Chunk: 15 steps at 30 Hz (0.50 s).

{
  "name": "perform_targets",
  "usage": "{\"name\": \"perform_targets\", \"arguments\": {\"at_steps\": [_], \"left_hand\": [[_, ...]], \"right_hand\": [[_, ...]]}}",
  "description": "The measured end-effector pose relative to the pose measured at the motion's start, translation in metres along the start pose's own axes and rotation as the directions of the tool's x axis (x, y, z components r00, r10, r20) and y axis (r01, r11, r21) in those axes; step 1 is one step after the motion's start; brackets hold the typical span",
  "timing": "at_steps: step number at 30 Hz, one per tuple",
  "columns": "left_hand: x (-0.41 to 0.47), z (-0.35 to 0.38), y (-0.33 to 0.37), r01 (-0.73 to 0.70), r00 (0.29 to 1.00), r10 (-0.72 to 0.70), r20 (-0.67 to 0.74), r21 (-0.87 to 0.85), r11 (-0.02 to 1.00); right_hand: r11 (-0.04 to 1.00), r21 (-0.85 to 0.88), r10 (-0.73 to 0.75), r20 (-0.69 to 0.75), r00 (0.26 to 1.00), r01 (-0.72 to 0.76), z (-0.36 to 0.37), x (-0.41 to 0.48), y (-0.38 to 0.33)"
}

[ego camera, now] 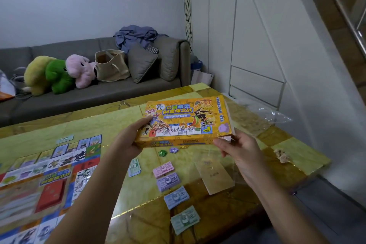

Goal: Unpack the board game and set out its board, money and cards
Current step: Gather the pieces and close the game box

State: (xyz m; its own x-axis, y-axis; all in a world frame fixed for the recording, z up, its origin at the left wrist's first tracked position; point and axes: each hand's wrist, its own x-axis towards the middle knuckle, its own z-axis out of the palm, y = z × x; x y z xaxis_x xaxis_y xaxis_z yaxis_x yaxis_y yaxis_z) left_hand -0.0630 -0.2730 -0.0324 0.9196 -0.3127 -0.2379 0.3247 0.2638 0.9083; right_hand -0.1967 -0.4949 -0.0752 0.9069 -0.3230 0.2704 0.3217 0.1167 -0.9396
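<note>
Left hand (pixel 129 141), right hand (pixel 236 150) grip raised box (pixel 184 123)

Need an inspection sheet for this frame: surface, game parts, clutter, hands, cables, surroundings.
Surface: glossy yellow patterned table.
Job's things: game box held above the table; board laid flat at left, red card deck on it; five money stacks on the table; green piece and purple piece near the box.
Clutter: clear plastic wrap at far right; crumpled tan lump.
Grippers: left hand and right hand each grip a box end, fingers curled.
Cables: nothing seen.
Surroundings: grey sofa with plush toys, tote bag, clothes.
</note>
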Motion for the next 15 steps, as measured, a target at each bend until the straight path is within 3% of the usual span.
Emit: {"name": "perform_targets", "arguments": {"at_steps": [4,7,11,15], "left_hand": [[-0.006,0.010,-0.012,0.023,1.000,-0.027,-0.013,-0.267,0.963],[-0.011,0.019,-0.027,0.026,0.996,-0.058,-0.063,-0.425,0.905],[-0.019,0.034,-0.042,-0.061,0.992,-0.010,-0.124,-0.552,0.832],[-0.028,0.045,-0.038,-0.111,0.993,0.107,-0.049,-0.689,0.716]], "right_hand": [[0.983,-0.170,-0.104,-0.202,0.974,0.070,0.002,0.003,0.004],[0.949,-0.283,-0.219,-0.272,0.937,0.140,0.005,0.005,0.004],[0.931,-0.275,-0.332,-0.375,0.865,0.238,0.010,0.006,-0.004],[0.928,-0.222,-0.370,-0.453,0.811,0.300,0.016,0.008,-0.012]]}}
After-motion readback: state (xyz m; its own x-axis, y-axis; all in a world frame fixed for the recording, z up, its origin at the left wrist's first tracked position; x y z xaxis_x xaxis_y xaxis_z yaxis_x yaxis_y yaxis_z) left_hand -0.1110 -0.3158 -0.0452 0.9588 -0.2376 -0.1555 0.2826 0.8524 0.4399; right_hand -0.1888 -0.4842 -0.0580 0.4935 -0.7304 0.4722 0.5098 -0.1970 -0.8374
